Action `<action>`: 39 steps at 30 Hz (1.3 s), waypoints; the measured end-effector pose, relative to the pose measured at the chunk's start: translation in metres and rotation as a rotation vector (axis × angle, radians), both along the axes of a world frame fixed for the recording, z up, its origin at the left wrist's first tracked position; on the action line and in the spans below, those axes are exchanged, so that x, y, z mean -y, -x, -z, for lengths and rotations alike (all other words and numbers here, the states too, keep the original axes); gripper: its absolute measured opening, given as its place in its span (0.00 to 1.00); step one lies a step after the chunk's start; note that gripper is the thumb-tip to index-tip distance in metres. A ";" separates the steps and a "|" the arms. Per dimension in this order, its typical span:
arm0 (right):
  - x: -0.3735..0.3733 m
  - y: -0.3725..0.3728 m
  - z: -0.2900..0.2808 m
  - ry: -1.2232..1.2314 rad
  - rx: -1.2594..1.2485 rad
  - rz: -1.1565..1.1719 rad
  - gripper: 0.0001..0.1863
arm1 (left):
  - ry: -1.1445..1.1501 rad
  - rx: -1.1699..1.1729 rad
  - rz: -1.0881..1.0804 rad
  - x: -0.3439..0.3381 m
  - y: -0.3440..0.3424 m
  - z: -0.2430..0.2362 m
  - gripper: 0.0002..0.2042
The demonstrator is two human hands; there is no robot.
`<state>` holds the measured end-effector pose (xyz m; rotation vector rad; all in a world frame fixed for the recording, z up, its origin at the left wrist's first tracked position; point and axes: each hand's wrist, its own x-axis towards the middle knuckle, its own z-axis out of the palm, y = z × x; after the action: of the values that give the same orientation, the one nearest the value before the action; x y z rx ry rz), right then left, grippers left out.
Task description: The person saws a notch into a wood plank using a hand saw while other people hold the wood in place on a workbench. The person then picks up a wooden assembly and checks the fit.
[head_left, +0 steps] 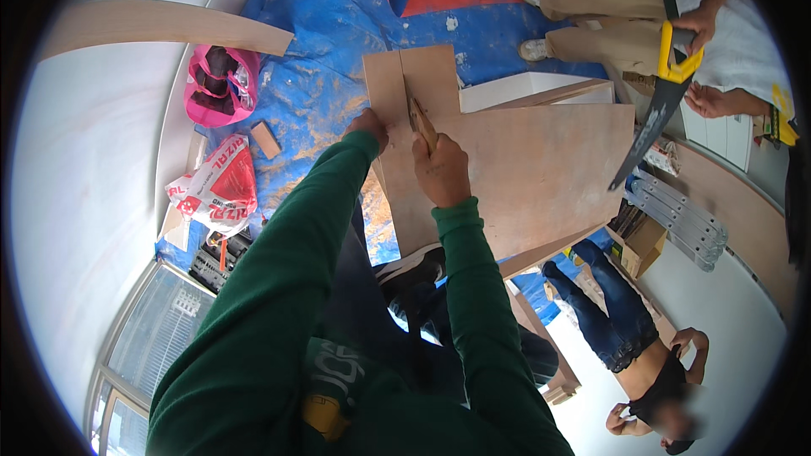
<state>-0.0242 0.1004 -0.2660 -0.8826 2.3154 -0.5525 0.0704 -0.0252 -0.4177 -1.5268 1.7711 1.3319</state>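
A large sheet of brown plywood [541, 177] lies in front of me, with a narrow cut line running in from its far edge. My right hand [442, 171] is closed round the wooden handle of a handsaw [425, 128], seen nearly edge-on and in line with that cut. At the sheet's left edge, my left hand [369, 128] grips the board, its fingers partly hidden. One shoe [411, 270] is at the board's near edge.
Blue tarp [317, 13] with sawdust covers the floor. Left are a pink bag [221, 84], a red-and-white bag [221, 186] and a toolbox [215, 262]. A co-worker at right holds a yellow-handled saw [663, 105]; another person [634, 338] is lower right, near a folded ladder [680, 219].
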 end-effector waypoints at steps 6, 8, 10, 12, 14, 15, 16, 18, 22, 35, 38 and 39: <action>-0.070 -0.067 -0.100 -0.031 0.034 0.010 0.20 | -0.037 0.048 -0.017 -0.003 -0.041 0.022 0.23; -0.123 -0.083 -0.182 -0.173 0.151 0.096 0.19 | 0.005 0.051 -0.013 -0.005 -0.042 0.006 0.24; -0.140 -0.086 -0.205 -0.112 0.096 0.056 0.18 | -0.005 0.053 -0.025 -0.005 -0.034 -0.001 0.25; -0.133 -0.083 -0.200 -0.062 0.031 -0.040 0.18 | -0.048 0.075 -0.051 0.001 -0.034 0.003 0.26; -0.104 -0.071 -0.121 -0.148 0.073 0.026 0.16 | -0.014 0.059 -0.007 0.000 -0.040 0.007 0.27; -0.076 -0.058 -0.071 -0.008 0.050 -0.004 0.17 | -0.009 0.037 0.025 -0.005 -0.036 0.011 0.27; -0.047 -0.040 -0.022 -0.061 0.036 0.019 0.19 | -0.038 -0.001 0.051 -0.016 -0.026 0.026 0.27; 0.030 -0.021 0.026 0.059 0.004 -0.018 0.21 | -0.033 -0.019 0.046 -0.005 -0.041 0.060 0.26; 0.001 -0.022 -0.007 -0.021 0.013 0.038 0.21 | -0.090 -0.045 0.010 -0.003 -0.017 0.013 0.26; -0.006 -0.030 -0.004 0.045 0.015 -0.029 0.20 | -0.004 0.041 0.024 0.000 -0.023 -0.003 0.26; 0.019 -0.010 0.024 0.022 -0.045 0.021 0.21 | -0.050 -0.002 0.050 -0.008 -0.008 0.010 0.26; 0.006 -0.017 0.008 -0.016 -0.027 0.015 0.21 | -0.084 -0.012 0.027 -0.008 -0.012 0.013 0.26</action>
<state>-0.0075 0.0941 -0.2740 -0.8707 2.3494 -0.5302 0.0825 -0.0169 -0.4312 -1.4486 1.7147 1.3866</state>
